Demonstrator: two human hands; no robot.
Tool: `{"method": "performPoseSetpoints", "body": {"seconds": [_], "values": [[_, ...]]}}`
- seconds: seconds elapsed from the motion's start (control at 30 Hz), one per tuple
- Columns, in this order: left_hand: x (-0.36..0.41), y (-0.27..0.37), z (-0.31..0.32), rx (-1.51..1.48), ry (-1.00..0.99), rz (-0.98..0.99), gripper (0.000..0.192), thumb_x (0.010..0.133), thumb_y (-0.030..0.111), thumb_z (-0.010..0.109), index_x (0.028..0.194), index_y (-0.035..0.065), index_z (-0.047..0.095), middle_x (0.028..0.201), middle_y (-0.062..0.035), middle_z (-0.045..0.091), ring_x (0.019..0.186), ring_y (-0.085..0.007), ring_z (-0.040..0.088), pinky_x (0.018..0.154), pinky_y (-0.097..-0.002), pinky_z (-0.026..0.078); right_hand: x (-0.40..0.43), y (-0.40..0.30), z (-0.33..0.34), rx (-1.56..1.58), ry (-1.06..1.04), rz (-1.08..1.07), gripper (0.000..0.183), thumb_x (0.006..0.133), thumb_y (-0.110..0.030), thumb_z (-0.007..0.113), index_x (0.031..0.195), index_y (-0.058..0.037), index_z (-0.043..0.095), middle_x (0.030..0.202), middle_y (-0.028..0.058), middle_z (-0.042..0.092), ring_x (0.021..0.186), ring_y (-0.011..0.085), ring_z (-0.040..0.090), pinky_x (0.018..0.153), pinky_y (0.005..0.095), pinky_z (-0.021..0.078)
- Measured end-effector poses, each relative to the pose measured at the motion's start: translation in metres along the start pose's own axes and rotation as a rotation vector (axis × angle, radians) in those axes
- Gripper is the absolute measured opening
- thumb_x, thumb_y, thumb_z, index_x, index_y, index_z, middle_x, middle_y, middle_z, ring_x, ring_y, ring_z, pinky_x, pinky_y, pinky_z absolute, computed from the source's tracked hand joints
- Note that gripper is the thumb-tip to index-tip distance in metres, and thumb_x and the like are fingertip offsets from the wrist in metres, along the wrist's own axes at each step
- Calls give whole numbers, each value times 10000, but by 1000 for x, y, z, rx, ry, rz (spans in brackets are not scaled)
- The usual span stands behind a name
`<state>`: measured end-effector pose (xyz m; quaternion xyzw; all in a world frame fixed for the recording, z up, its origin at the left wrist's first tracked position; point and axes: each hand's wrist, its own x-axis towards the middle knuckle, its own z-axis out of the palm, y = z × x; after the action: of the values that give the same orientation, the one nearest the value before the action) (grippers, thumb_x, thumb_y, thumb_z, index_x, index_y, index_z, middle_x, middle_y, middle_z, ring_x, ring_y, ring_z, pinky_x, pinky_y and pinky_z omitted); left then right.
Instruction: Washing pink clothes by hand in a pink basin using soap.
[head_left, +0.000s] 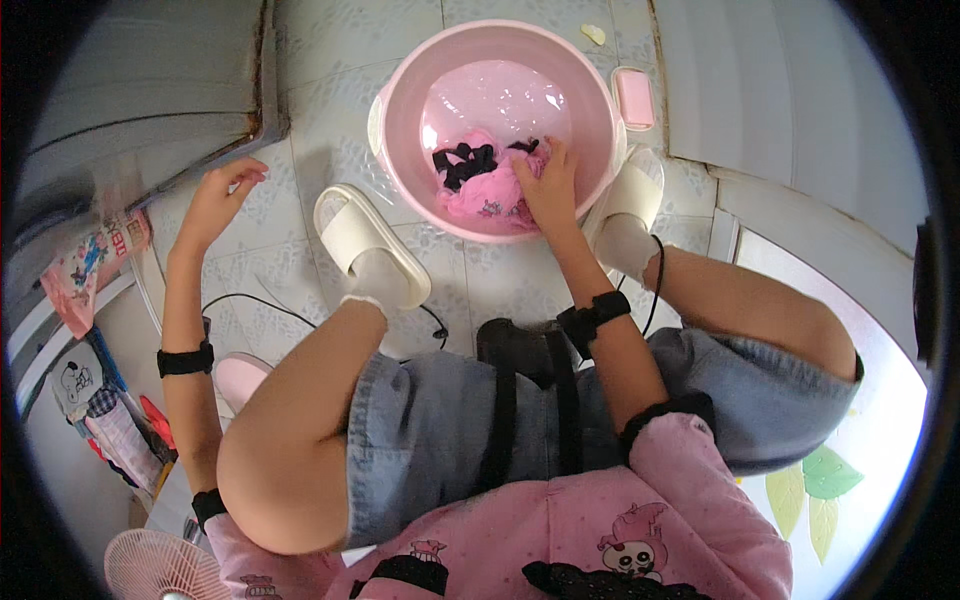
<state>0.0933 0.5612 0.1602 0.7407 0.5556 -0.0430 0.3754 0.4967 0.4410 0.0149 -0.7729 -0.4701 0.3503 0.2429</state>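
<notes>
A round pink plastic basin (405, 180) with pale handles stands on the tiled floor between the person's feet, some clear water in it. Pink clothing (487, 191) with black trim lies wet at its near side. My right hand (553, 184) reaches inside the basin, its fingers on the right edge of the cloth; whether they pinch it, I cannot tell. Out to the left, away from the basin, my left hand (217, 199) hangs in the air above the floor, fingers loosely bent and apart, with nothing in it.
Right of the basin lies a pink bar of soap (636, 97) in a dish. A small pale scrap (592, 34) is on the floor. Cream slippers (367, 236) flank the basin. A black cable (259, 300) crosses the tiles, and a pink fan (161, 562) stands at lower left.
</notes>
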Motion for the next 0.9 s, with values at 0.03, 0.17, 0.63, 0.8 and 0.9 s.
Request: {"method": "performPoseSetpoints", "body": {"seconds": [0.03,0.17,0.63,0.8,0.9], "values": [[-12,1,-5,-10,42,7,174,829,43,519,981,-10,586,908,-115,645,876,-180,617,790,-297,463,-3,-2,-2,-120,173,-157,600,741,-315,649,1203,-10,417,1219,248,405,1053,408,441,904,456,368],[-70,7,-59,76,174,11,190,836,31,486,993,-12,584,891,-106,642,833,-157,606,748,-276,461,-14,-31,-23,-232,343,-452,508,738,-262,645,1157,-32,471,1239,242,396,1082,413,414,913,488,346],[-295,25,14,44,6,-466,345,809,272,588,1029,7,571,1064,-183,574,951,-260,568,813,-369,427,40,-186,-168,-598,99,-1263,251,716,-92,581,962,-41,590,1236,142,457,1099,306,468,893,401,404],[-373,96,141,-756,-1248,-135,370,876,302,528,1107,17,578,1154,-89,579,1015,-178,541,884,-314,417,50,-219,-256,-1052,76,-1597,206,711,-65,568,914,-49,603,1205,95,496,1045,239,509,871,348,420],[-378,132,170,-827,-1344,-198,372,874,301,527,1110,19,577,1152,-88,580,1015,-178,541,884,-312,416,40,-215,-289,-1107,-62,-1550,193,717,-60,559,904,-49,606,1189,84,510,1026,218,519,853,336,428]]}}
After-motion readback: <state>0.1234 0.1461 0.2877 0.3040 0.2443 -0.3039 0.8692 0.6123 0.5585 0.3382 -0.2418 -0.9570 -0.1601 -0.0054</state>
